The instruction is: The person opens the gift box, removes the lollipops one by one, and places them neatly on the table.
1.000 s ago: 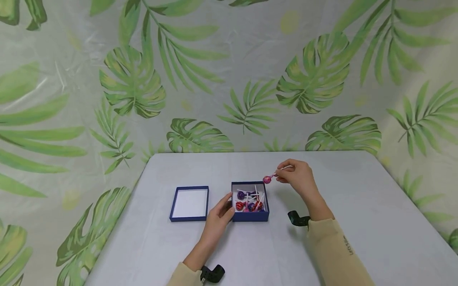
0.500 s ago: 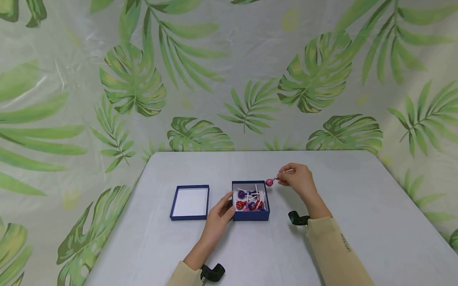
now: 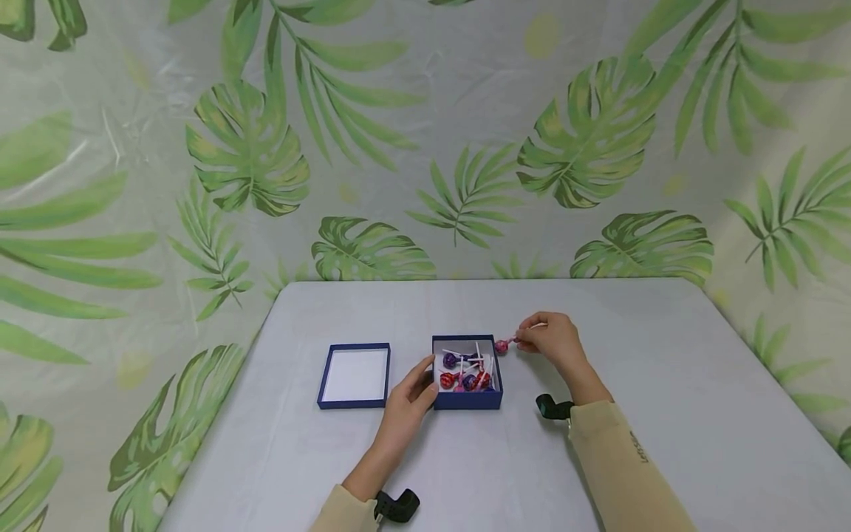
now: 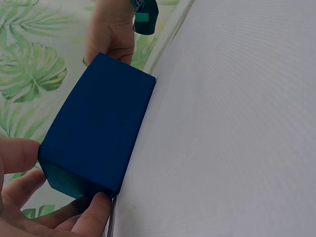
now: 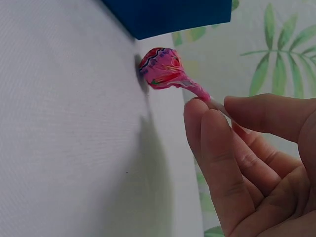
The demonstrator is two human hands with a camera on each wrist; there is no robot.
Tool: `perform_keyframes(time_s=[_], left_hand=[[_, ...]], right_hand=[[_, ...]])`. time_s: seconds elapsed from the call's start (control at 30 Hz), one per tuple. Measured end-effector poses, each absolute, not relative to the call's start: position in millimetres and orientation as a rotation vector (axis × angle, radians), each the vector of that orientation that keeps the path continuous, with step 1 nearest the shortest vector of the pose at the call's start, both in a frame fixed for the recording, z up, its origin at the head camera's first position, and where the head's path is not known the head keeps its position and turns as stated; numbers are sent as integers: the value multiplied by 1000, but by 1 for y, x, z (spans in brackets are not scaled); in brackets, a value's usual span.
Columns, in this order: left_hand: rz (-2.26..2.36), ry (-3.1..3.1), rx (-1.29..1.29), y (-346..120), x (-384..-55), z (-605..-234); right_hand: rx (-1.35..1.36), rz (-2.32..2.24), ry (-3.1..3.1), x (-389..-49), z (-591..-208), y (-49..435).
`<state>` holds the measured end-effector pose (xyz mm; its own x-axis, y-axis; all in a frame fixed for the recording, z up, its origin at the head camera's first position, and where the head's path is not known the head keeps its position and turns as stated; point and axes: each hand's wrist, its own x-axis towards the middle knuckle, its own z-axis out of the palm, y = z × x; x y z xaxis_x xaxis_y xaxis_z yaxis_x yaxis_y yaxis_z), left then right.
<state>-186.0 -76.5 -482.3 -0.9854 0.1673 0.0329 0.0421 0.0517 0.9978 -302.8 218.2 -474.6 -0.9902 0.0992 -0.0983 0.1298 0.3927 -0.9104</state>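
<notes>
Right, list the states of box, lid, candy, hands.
Square blue box: open, upright.
Shallow square blue lid: off, inside up.
Red and purple lollipops: jumbled inside box.
Round pink lollipop: wrapped, outside box.
Left hand: holding box's left side.
Right hand: pinching pink lollipop's stick.

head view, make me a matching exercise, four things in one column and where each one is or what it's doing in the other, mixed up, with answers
Column one
1. left hand
2. right hand
3. open blue box
4. shallow blue-rimmed tray

Column two
A. contains several wrapped lollipops
B. pinches a pink lollipop by its stick
C. lies flat on the table, left of the box
D. touches the left side of the box

Pairs: 1-D, 2-B, 3-A, 4-C
</notes>
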Motion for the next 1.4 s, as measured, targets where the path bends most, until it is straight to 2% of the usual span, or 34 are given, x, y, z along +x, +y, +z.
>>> perform_keyframes(time_s=[0.27,0.6,1.2,1.4], left_hand=[[2078,2220,209,-77,-186,-482],[2090,2214,192,-76,-187,-483],[2083,2217,213,-76,-186,-481],[2092,2218,211,-76,-192,-494]], right_hand=[[261,-1640,2600,-307,-484,224],[166,-1395,2683,-308,-491,235],[196,-1326,2608,-312,-503,247],[223,-1319,2594,-310,-500,245]])
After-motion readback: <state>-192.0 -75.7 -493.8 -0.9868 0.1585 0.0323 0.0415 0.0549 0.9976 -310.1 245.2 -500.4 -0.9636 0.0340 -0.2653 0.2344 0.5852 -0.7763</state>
